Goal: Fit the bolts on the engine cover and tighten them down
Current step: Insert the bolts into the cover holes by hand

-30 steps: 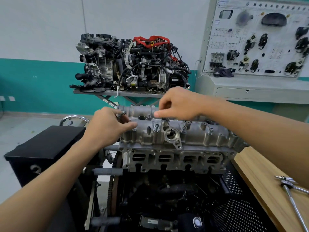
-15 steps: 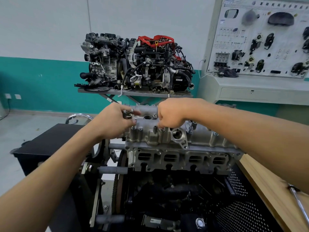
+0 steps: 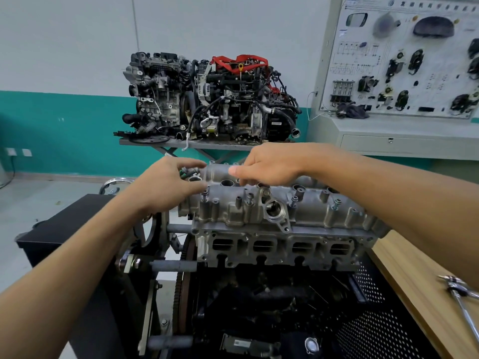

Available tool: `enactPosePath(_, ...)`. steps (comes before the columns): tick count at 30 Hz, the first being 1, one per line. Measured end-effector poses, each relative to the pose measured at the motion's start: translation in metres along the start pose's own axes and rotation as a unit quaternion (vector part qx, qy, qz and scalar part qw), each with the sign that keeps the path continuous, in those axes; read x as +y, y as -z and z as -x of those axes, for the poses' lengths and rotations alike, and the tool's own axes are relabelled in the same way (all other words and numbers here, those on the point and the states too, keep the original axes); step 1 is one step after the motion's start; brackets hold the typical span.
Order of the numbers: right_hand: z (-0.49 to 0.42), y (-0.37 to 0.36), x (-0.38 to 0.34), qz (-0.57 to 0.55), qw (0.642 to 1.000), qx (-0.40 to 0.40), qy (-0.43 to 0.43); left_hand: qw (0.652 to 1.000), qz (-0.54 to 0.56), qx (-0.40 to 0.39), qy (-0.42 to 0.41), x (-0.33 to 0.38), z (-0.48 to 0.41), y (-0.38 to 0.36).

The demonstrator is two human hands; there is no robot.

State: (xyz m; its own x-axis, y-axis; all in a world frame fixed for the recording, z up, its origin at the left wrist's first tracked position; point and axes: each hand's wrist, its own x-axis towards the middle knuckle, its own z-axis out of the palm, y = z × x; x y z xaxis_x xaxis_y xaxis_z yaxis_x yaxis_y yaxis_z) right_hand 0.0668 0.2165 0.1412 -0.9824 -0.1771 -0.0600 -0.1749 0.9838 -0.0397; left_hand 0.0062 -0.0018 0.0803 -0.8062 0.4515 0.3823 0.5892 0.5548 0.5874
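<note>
The silver engine cover (image 3: 308,216) sits on top of the engine on its stand, in the middle of the view. Several bolts stand loosely in its holes, among them one bolt (image 3: 205,195) at the near left corner and another bolt (image 3: 336,203) further right. My left hand (image 3: 166,187) hovers at the cover's left end and holds a small bunch of spare bolts (image 3: 189,172) in its curled fingers. My right hand (image 3: 269,165) is above the cover's top, its fingers stretched leftward toward those bolts. I see nothing held in it.
A ratchet wrench (image 3: 464,304) lies on the wooden bench (image 3: 404,275) at the right. A black box (image 3: 64,229) stands to the left of the stand. Behind are two engines (image 3: 212,99) on a grey table and a parts display panel (image 3: 401,60).
My right hand has lifted off the cover's near row of holes and moved up and left toward my left hand. My left hand has stayed at the cover's left end.
</note>
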Motion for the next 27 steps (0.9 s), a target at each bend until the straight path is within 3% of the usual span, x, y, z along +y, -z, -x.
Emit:
enactPosePath(5,0.002,-0.006,0.009,0.071,0.997,0.015,0.002,0.999,-0.033,-0.014,-0.002,0.000,0.001,0.005)
enactPosePath(9,0.001,0.007,0.013,-0.018,0.998,0.066,-0.004,0.996,-0.083,0.009,0.020,-0.008,-0.006,0.035)
enactPosePath(12,-0.010,0.020,-0.001,-0.081,0.986,0.138,0.038,0.997,-0.057,0.058,0.005,0.002,-0.019,0.035)
enactPosePath(14,-0.018,0.027,-0.015,-0.112,0.975,0.171,0.093,0.999,-0.007,0.041,0.002,0.013,-0.029,0.026)
enactPosePath(16,-0.027,0.034,-0.026,-0.142,0.963,0.182,0.136,0.994,0.110,-0.001,0.001,0.018,-0.039,0.018)
enactPosePath(19,-0.039,0.045,-0.029,-0.147,0.960,0.195,0.139,0.969,0.243,-0.036,0.008,0.016,-0.055,0.012)
enactPosePath(27,-0.080,0.048,-0.009,-0.216,0.948,0.209,0.109,0.941,0.326,-0.087,-0.028,0.011,-0.092,0.007)
